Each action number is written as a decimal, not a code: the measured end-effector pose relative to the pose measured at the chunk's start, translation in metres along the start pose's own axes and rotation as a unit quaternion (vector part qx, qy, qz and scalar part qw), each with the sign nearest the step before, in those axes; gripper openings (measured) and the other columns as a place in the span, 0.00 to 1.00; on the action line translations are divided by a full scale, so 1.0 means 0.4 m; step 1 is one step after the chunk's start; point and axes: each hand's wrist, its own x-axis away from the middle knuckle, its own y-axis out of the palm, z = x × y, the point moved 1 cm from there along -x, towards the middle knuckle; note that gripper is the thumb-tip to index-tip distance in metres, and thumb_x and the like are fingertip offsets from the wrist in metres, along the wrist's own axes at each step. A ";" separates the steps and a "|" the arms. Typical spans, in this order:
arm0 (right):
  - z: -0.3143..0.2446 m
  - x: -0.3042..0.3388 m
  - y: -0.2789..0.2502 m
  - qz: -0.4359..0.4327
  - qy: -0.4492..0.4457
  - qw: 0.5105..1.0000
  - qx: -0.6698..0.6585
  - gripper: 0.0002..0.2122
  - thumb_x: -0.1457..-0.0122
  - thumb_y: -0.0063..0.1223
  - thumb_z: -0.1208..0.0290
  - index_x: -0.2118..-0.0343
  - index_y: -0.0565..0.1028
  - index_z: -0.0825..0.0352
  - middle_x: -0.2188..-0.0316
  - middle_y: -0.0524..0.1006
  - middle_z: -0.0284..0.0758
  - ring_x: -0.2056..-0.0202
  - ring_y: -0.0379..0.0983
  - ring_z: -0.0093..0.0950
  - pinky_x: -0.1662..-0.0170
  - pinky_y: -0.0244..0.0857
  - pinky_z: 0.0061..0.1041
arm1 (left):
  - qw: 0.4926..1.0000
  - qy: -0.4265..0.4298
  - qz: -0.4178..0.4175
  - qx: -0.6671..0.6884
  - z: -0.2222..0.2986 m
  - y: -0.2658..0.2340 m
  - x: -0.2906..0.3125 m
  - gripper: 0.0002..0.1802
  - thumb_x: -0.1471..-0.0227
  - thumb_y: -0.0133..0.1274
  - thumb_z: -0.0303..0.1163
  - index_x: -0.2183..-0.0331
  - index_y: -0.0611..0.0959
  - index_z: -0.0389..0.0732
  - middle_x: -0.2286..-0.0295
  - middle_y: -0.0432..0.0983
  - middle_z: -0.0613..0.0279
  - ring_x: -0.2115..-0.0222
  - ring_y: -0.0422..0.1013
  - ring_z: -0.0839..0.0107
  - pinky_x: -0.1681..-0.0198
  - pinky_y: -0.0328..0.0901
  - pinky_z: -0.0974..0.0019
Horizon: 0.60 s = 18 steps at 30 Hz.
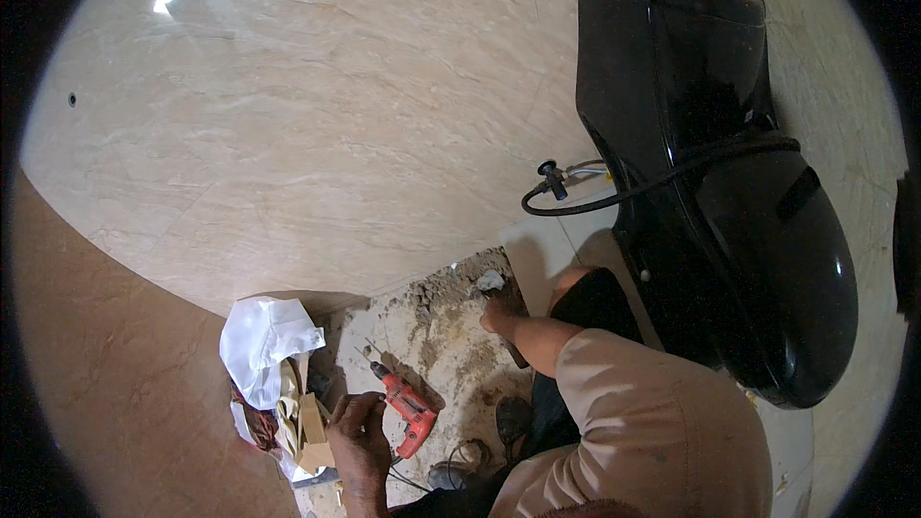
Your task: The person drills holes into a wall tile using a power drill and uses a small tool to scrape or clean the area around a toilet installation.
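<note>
Left hand [357, 427] is lying curled beside the drill [403, 406], fingertips touching its red body; the drill is resting on the rubble patch [451, 345], bit pointing up-left, away from the hand. Further right, the right hand [498, 315] is gripping a tool at the patch's far edge, beside the black toilet [729, 182]

Glossy beige marble wall [317, 125] with lamp glare, black toilet [729, 192], rubble-strewn bare floor patch [451, 336].
</note>
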 end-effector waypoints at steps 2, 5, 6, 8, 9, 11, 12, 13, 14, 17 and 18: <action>-0.004 0.023 -0.041 -0.084 0.051 0.995 -0.005 0.18 0.36 0.46 0.67 0.52 0.73 0.79 0.56 0.77 0.51 0.60 0.75 0.37 0.57 0.71 0.37 | 0.991 -0.100 0.003 0.084 -0.005 0.009 0.001 0.07 0.49 0.54 0.16 0.65 0.83 0.32 0.74 0.76 0.52 0.76 0.74 0.65 0.72 0.68 0.65; 0.041 0.019 -0.058 -0.106 0.062 0.992 0.017 0.18 0.37 0.46 0.67 0.52 0.73 0.79 0.56 0.77 0.51 0.59 0.76 0.37 0.57 0.71 0.37 | 0.989 -0.115 -0.004 0.092 0.001 0.020 -0.010 0.09 0.47 0.51 0.15 0.64 0.83 0.31 0.74 0.76 0.53 0.76 0.74 0.66 0.72 0.68 0.66; 0.053 0.015 -0.055 -0.092 0.046 0.994 0.046 0.18 0.37 0.47 0.67 0.52 0.73 0.79 0.57 0.77 0.51 0.59 0.76 0.37 0.57 0.71 0.37 | 0.989 -0.113 -0.006 0.094 0.008 0.023 -0.015 0.09 0.47 0.51 0.15 0.64 0.83 0.31 0.74 0.76 0.53 0.76 0.74 0.66 0.72 0.68 0.66; 0.073 0.008 -0.041 -0.077 0.021 0.993 0.086 0.18 0.37 0.47 0.67 0.53 0.73 0.79 0.58 0.78 0.51 0.60 0.76 0.38 0.58 0.72 0.37 | 0.992 -0.098 0.005 0.077 0.027 0.026 -0.023 0.09 0.49 0.51 0.15 0.64 0.83 0.31 0.73 0.76 0.52 0.74 0.74 0.66 0.71 0.68 0.65; 0.073 0.007 -0.033 -0.074 0.010 0.992 0.103 0.18 0.37 0.48 0.67 0.53 0.74 0.79 0.58 0.78 0.51 0.60 0.76 0.38 0.58 0.72 0.38 | 0.992 -0.099 0.005 0.076 0.025 0.024 -0.023 0.09 0.49 0.51 0.15 0.64 0.83 0.31 0.73 0.76 0.52 0.74 0.74 0.66 0.71 0.68 0.65; 0.073 0.004 -0.020 -0.071 -0.007 0.989 0.127 0.17 0.37 0.48 0.67 0.54 0.74 0.78 0.59 0.78 0.51 0.60 0.77 0.38 0.58 0.72 0.38 | 0.999 -0.046 -0.010 0.025 0.022 0.020 -0.026 0.09 0.51 0.53 0.14 0.66 0.83 0.32 0.73 0.76 0.53 0.73 0.74 0.63 0.69 0.68 0.64; 0.071 0.004 -0.013 -0.071 -0.015 0.988 0.137 0.17 0.38 0.49 0.67 0.54 0.75 0.78 0.59 0.78 0.50 0.60 0.77 0.38 0.58 0.72 0.38 | 0.999 -0.048 -0.010 0.024 0.014 0.020 -0.024 0.09 0.51 0.53 0.14 0.66 0.83 0.32 0.73 0.76 0.53 0.73 0.74 0.63 0.69 0.68 0.64; 0.071 0.004 -0.008 -0.070 -0.021 0.987 0.145 0.17 0.38 0.49 0.67 0.55 0.75 0.78 0.59 0.78 0.50 0.60 0.77 0.38 0.58 0.72 0.38 | 0.999 -0.038 -0.014 0.017 0.003 0.024 -0.021 0.09 0.53 0.54 0.14 0.67 0.83 0.32 0.72 0.76 0.52 0.72 0.74 0.61 0.69 0.68 0.63; 0.072 0.004 -0.005 -0.069 -0.028 0.985 0.156 0.17 0.38 0.49 0.67 0.55 0.75 0.78 0.60 0.79 0.50 0.60 0.77 0.38 0.58 0.72 0.39 | 0.999 -0.028 -0.017 0.011 -0.002 0.026 -0.020 0.09 0.54 0.55 0.14 0.67 0.83 0.32 0.72 0.76 0.52 0.71 0.75 0.59 0.68 0.68 0.62; 0.077 0.006 0.004 -0.065 -0.044 0.980 0.180 0.16 0.38 0.50 0.67 0.56 0.76 0.77 0.61 0.79 0.50 0.60 0.78 0.38 0.59 0.73 0.39 | 1.000 -0.025 -0.011 -0.002 0.015 0.028 -0.022 0.08 0.55 0.57 0.14 0.68 0.82 0.33 0.72 0.76 0.51 0.71 0.75 0.55 0.68 0.68 0.60; 0.078 0.006 0.005 -0.062 -0.049 0.979 0.189 0.16 0.38 0.50 0.67 0.57 0.76 0.77 0.61 0.79 0.50 0.61 0.78 0.38 0.59 0.73 0.39 | 1.000 -0.024 -0.012 -0.002 0.019 0.027 -0.025 0.08 0.55 0.57 0.14 0.68 0.82 0.33 0.72 0.76 0.51 0.71 0.75 0.55 0.68 0.68 0.60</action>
